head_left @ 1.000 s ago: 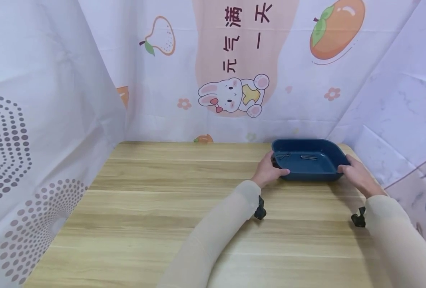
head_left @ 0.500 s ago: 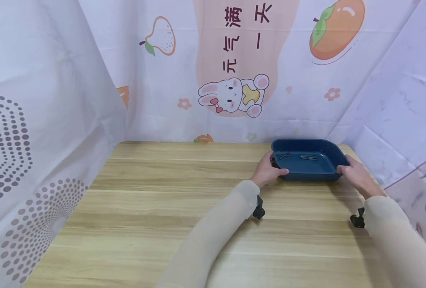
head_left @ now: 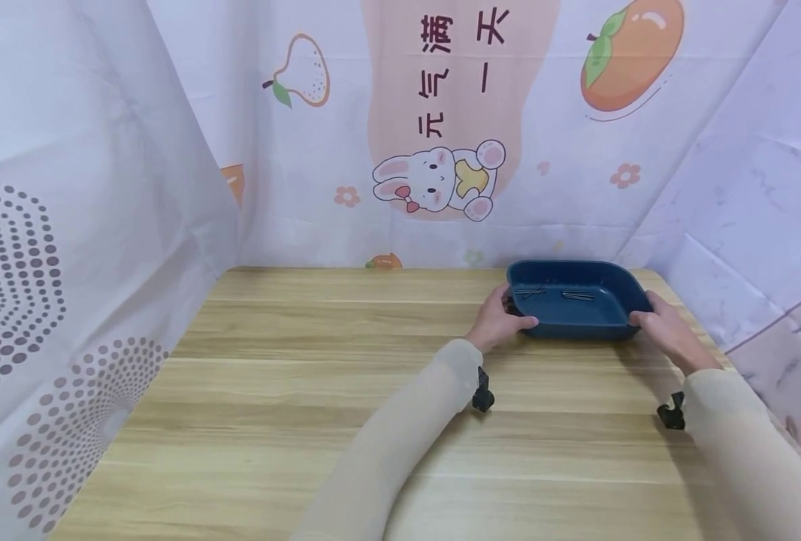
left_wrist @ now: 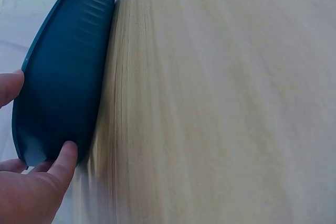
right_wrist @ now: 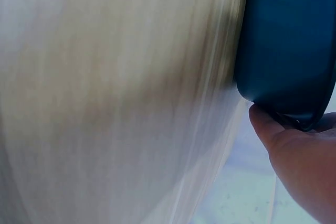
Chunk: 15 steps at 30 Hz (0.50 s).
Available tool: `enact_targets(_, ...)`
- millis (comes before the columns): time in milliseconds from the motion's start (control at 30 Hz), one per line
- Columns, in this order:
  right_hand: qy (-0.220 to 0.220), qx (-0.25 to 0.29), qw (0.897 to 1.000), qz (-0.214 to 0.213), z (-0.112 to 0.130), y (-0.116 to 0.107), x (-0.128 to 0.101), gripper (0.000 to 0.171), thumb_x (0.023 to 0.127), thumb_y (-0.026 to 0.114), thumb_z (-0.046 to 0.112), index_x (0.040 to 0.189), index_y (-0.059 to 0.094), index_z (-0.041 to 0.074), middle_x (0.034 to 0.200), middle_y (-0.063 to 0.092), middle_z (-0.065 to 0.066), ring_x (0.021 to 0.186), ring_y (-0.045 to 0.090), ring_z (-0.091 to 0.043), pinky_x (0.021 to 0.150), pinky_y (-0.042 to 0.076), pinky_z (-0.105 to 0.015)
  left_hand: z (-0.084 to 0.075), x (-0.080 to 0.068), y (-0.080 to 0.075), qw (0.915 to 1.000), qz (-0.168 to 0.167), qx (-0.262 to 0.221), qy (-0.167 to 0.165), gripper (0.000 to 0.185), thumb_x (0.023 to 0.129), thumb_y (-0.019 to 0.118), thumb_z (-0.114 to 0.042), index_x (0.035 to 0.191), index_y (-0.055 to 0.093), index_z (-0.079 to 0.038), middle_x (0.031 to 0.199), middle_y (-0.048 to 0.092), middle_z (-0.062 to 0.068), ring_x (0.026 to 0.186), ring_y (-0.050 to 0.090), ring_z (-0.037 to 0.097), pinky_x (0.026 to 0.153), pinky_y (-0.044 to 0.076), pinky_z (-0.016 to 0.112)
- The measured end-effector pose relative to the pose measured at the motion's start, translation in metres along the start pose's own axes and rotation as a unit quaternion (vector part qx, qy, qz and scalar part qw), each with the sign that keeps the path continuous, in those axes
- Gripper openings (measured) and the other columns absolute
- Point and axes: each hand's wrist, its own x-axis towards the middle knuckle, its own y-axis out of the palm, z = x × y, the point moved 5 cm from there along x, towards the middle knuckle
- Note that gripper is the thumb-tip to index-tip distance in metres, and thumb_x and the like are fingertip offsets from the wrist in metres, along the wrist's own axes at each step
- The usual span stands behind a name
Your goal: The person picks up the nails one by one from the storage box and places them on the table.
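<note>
A dark blue rectangular plastic basin [head_left: 579, 330] with rounded corners is at the back right of the table. Several thin dark metal pieces [head_left: 578, 295] lie inside on its floor, too small to make out their kind. My left hand [head_left: 497, 319] grips the basin's left end, thumb over the near rim. At the opposite end my right hand [head_left: 671, 330] holds the rim, its thumb on the near right corner. In the left wrist view the basin's outer wall [left_wrist: 63, 72] stands close over the tabletop, with fingers at its end. The right wrist view shows the right hand [right_wrist: 299, 150] at a corner.
A wood-grain table [head_left: 292, 391] spreads out to the left and in front. Behind it hangs a printed cloth [head_left: 306, 173] with a rabbit and fruit. More cloth [head_left: 103, 188] closes off the left side, and a pale sheet [head_left: 745, 210] the right. Both wrists carry small black devices [head_left: 483, 391].
Both hands and the basin have shifted very slightly to the left. The grip on the basin stays the same, and the metal pieces lie as before inside it.
</note>
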Motion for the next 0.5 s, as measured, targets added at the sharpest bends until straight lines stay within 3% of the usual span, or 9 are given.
enact_targets(233, -0.017, -0.009, 1.0, -0.01, 0.0022, 0.0024, 0.0011, 0.075, 0.094, 0.04, 0.02, 0.145, -0.005, -0.012, 0.146, 0.003, -0.042, 0.134, 0.007, -0.058, 0.105, 0.01, -0.067, -0.0009, 0.002, -0.0028, 0.9997, 0.0, -0.002, 0.023, 0.081, 0.077, 0.08, -0.018, 0.146, 0.037, -0.018, 0.138, 0.05, 0.003, 0.12, 0.051, 0.017, 0.098, 0.043, 0.033)
enact_targets(367, -0.023, -0.013, 1.0, -0.009, 0.0035, 0.0041, 0.0015, 0.074, 0.094, 0.04, 0.02, 0.145, -0.002, -0.013, 0.145, 0.008, -0.044, 0.132, 0.011, -0.059, 0.104, 0.012, -0.067, 0.0005, 0.0002, -0.0051, 0.9998, -0.004, 0.0, 0.018, 0.083, 0.077, 0.08, -0.018, 0.147, 0.036, -0.019, 0.139, 0.049, 0.002, 0.122, 0.05, 0.017, 0.098, 0.043, 0.033)
enact_targets(500, -0.023, -0.015, 1.0, -0.004, 0.0072, 0.0059, 0.0012, 0.076, 0.094, 0.04, 0.02, 0.145, -0.005, -0.012, 0.146, 0.004, -0.043, 0.133, 0.008, -0.058, 0.105, 0.011, -0.067, 0.0015, -0.001, -0.0078, 0.9998, -0.008, -0.001, 0.017, 0.083, 0.078, 0.08, -0.017, 0.148, 0.035, -0.019, 0.14, 0.049, 0.002, 0.122, 0.05, 0.017, 0.098, 0.042, 0.033)
